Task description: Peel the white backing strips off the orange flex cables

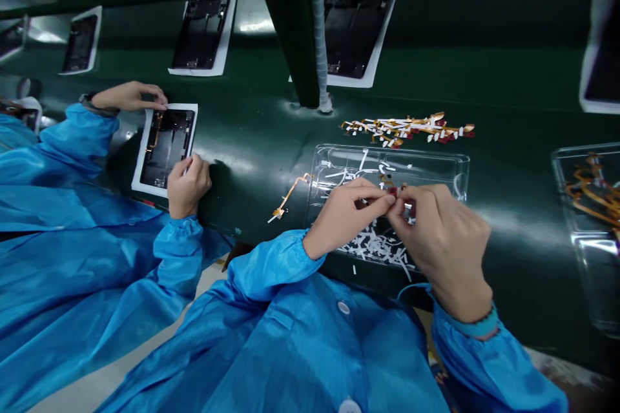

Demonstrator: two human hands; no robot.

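My left hand (349, 214) and my right hand (440, 232) meet over a clear plastic tray (436, 160), fingertips pinched together. Between them is a small flex cable (392, 191) with a dark red end piece; most of it is hidden by my fingers. Many white paper strips (375, 245) lie in the tray. A single orange flex cable (289, 197) rests on the green bench left of the tray. Behind the tray is a pile of flex cables (411, 128) with white strips and red ends.
At left, a co-worker's hands (188, 186) touch a black device housing (167, 142) on a white sheet. Similar housings (202, 32) line the raised surface behind. A green post (290, 26) stands beyond the tray. Another clear tray (576, 206) with orange cables sits far right.
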